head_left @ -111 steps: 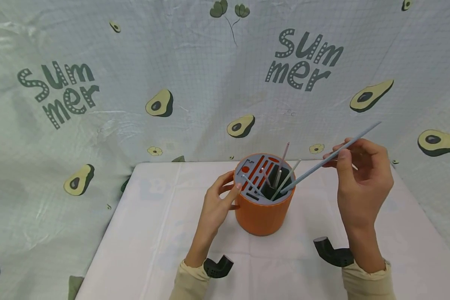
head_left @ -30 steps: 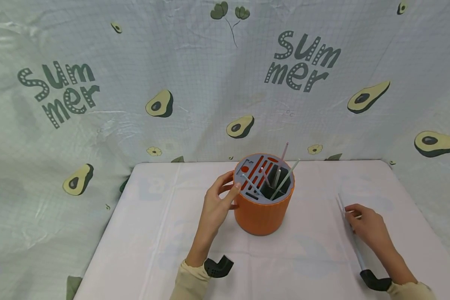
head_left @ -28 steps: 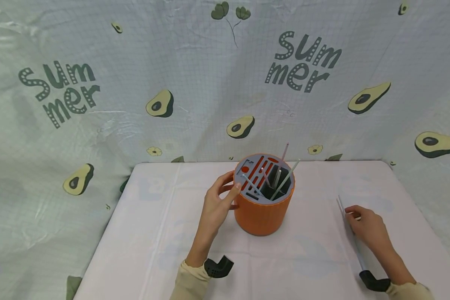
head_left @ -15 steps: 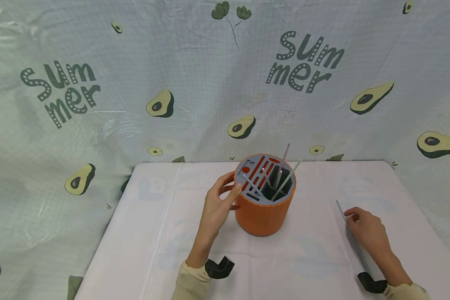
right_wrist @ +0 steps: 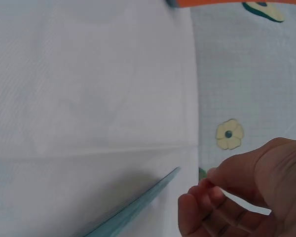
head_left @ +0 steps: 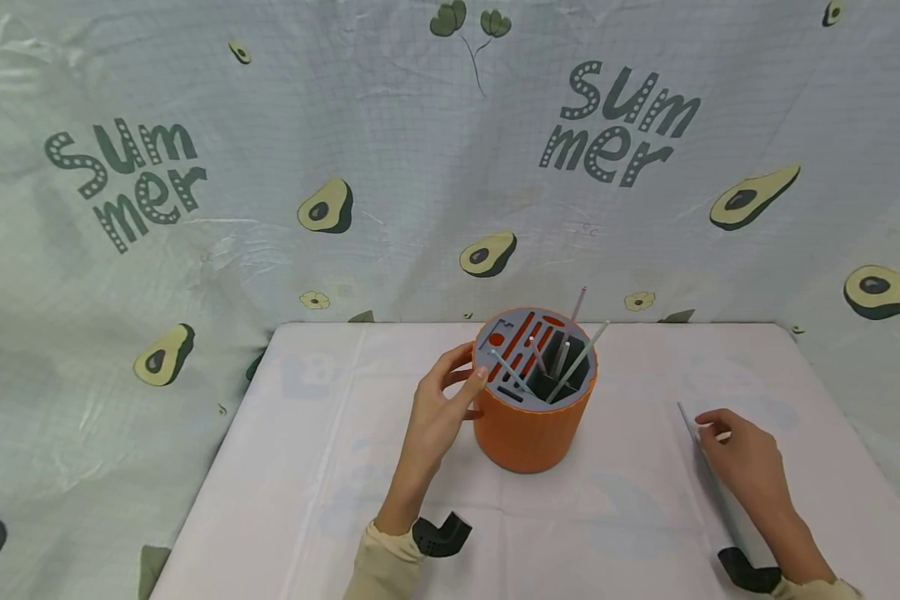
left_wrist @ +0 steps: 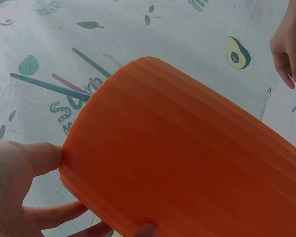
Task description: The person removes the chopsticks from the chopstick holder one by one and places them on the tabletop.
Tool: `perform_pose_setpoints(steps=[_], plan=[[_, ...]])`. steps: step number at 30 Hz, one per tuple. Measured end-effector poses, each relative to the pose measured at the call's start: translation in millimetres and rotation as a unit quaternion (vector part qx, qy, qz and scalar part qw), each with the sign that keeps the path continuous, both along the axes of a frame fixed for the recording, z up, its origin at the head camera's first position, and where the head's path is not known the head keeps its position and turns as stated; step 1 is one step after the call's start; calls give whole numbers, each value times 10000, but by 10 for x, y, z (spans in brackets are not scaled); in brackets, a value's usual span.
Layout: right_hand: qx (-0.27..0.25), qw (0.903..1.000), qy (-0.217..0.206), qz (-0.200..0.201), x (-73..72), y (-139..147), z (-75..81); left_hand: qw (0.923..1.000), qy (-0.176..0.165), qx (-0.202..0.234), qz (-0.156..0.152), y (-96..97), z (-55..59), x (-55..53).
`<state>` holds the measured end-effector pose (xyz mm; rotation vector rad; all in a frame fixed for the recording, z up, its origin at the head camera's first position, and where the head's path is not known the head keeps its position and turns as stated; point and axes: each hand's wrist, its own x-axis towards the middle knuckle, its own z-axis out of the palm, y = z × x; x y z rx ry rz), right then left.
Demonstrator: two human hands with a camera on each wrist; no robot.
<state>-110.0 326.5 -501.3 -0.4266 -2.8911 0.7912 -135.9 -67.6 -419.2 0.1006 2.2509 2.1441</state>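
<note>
In the head view, an orange round block [head_left: 528,437] with a grey slotted top stands on the table. My left hand [head_left: 435,417] grips its left side, thumb at the rim; the left wrist view shows the thumb [left_wrist: 44,159] against the orange wall. Several thin straws lean out of a dark opening in the top, among them a green straw [head_left: 591,340], a pink straw [head_left: 579,307] and a blue straw [head_left: 507,365]. To the right, a long pale blue straw [right_wrist: 133,210] lies on the table. Beside it, my right hand [head_left: 746,462] has loosely bent fingers and holds nothing.
A white cloth covers the table [head_left: 345,500]. Behind it hangs a pale curtain [head_left: 412,150] printed with avocados and lettering. Black cameras are strapped to the wrists, the left camera [head_left: 442,535] and the right camera [head_left: 750,571].
Earlier, my right hand held the long blue straw raised beside the block. It has lowered the straw to the table at the right and let go, fingers slightly apart from it. My left hand stays put.
</note>
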Motion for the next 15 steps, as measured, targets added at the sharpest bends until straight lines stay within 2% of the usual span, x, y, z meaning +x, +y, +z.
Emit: perform_pose_setpoints(steps=[4, 7, 11, 15], plan=[[-77, 9970, 743, 217, 40, -69, 58, 10000, 14, -7, 11, -7, -3, 3], [-244, 9931, 1084, 364, 50, -143, 111, 10000, 25, 6, -2, -13, -8, 4], [-531, 9883, 1219, 751, 48, -218, 181, 10000, 44, -1, -21, -18, -15, 5], [-830, 9821, 1150, 1238, 59, -274, 247, 10000, 45, 4, -22, -21, -22, 8]])
